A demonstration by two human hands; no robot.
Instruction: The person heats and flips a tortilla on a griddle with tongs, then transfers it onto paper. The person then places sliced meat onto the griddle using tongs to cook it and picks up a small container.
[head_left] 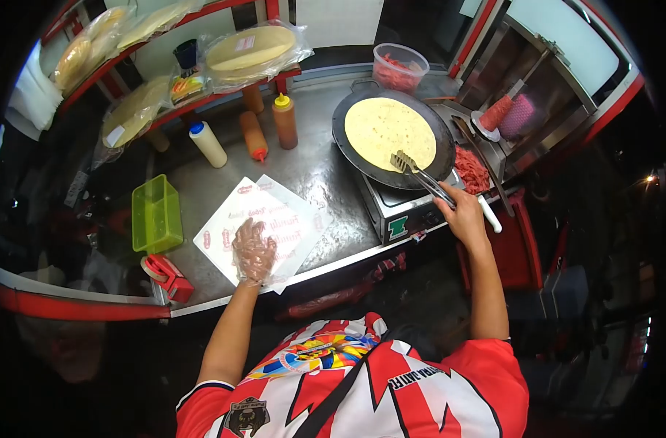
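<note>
Pale-yellow round flatbread [386,125] nearer the right hand [463,217]

It lies on a black round griddle [445,142], forward and left of that hand, which grips slotted metal tongs [425,180], their long axis slanting towards it. Left hand [254,250], plastic-gloved, holds nothing, spread flat on white printed paper sheets [238,206].

- Papers [217,223] on the bench [340,201], under my left grip [255,252]; tray [156,215] left of them.
- Bottles [284,124] behind the papers.
- Right of the papers, flatbread [388,131] on pan [442,146] on stove [395,209]; tub [420,73] behind.
- Tongs [425,179] reach from my right grip [461,212] onto the flatbread.
</note>
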